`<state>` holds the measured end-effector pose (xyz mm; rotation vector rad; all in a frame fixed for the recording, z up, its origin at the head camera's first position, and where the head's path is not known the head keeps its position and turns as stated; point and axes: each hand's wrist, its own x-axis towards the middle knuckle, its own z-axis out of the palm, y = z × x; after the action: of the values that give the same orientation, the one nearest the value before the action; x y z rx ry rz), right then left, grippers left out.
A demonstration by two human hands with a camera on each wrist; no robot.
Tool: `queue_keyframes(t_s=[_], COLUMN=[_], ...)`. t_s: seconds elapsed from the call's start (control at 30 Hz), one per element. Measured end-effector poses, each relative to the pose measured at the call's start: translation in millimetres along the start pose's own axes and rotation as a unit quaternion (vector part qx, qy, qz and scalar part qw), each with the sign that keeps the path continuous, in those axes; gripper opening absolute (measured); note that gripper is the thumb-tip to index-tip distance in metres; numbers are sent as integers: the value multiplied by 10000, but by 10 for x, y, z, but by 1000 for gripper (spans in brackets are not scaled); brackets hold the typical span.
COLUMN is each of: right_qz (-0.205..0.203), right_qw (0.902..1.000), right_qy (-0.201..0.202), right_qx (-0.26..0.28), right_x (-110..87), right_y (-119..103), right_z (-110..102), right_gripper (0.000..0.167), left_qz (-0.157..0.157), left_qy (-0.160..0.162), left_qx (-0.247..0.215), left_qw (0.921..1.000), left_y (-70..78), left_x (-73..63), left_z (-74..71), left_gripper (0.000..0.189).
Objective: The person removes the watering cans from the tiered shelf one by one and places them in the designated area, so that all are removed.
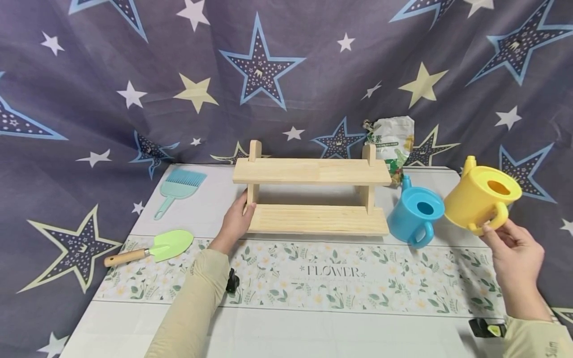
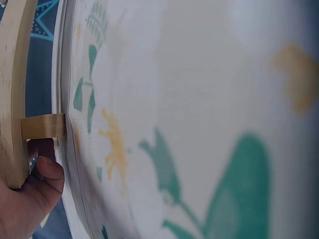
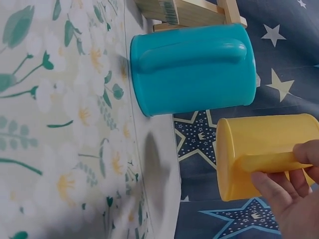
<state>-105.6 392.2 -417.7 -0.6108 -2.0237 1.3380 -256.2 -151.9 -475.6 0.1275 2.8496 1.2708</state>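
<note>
At the middle of the table stands a two-tier wooden shelf (image 1: 313, 171). My left hand (image 1: 236, 219) grips its left end near the lower board; in the left wrist view the fingers (image 2: 50, 172) curl round the wood's edge. My right hand (image 1: 519, 248) holds a yellow watering can (image 1: 474, 191) by its handle. This can is raised off the table, spout pointing away, as the right wrist view also shows. Just left of it, a blue watering can (image 1: 409, 219) stands upright on the table, close to the shelf's right end.
A green trowel (image 1: 172, 243) with a wooden handle and a light-blue brush with dustpan (image 1: 176, 186) lie on the left. Behind the shelf's right end stands a white printed bag (image 1: 394, 136). A flower-print cloth (image 1: 331, 278) covers the table, and a star-patterned curtain (image 1: 309, 89) hangs behind.
</note>
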Motion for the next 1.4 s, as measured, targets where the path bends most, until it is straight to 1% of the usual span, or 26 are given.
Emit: queue_keyframes(t_s=[0.1, 0.23, 0.33, 0.43, 0.47, 0.53, 0.67, 0.93, 1.13, 1.4], right_qz=[166, 541, 868, 967, 979, 910, 816, 718, 862, 818], right_qw=[9998, 9957, 9865, 9845, 9849, 9890, 9941, 9957, 9928, 9903], right_qy=[-73, -140, -180, -269, -300, -384, -446, -582, -805, -1074], right_qx=[56, 745, 1376, 1438, 1398, 1097, 556, -87, -228, -321], right_x=[5, 10, 6, -1, -2, -5, -6, -13, 0, -12], right_y=[15, 27, 34, 49, 54, 67, 87, 139, 170, 255], right_z=[0, -3, -9, -8, -7, -2, 14, 12, 0, -9], right_gripper=[40, 40, 41, 43, 43, 45, 45, 46, 50, 52], left_qz=[20, 57, 94, 87, 89, 76, 65, 84, 26, -29], left_qy=[8, 56, 78, 78, 70, 67, 70, 76, 63, 49], left_qx=[10, 59, 83, 75, 76, 83, 99, 75, 65, 39], left_qw=[10000, 10000, 9999, 9999, 9999, 9999, 9999, 9999, 10000, 10000], left_y=[-12, -22, -23, -16, -14, -11, -17, -25, -16, -20], left_x=[9, 15, 12, 6, 5, 4, 7, 13, 11, 4], left_z=[4, 6, 4, 4, 3, 3, 5, 18, 11, 11], left_gripper=[58, 58, 58, 58, 58, 58, 58, 58, 58, 58])
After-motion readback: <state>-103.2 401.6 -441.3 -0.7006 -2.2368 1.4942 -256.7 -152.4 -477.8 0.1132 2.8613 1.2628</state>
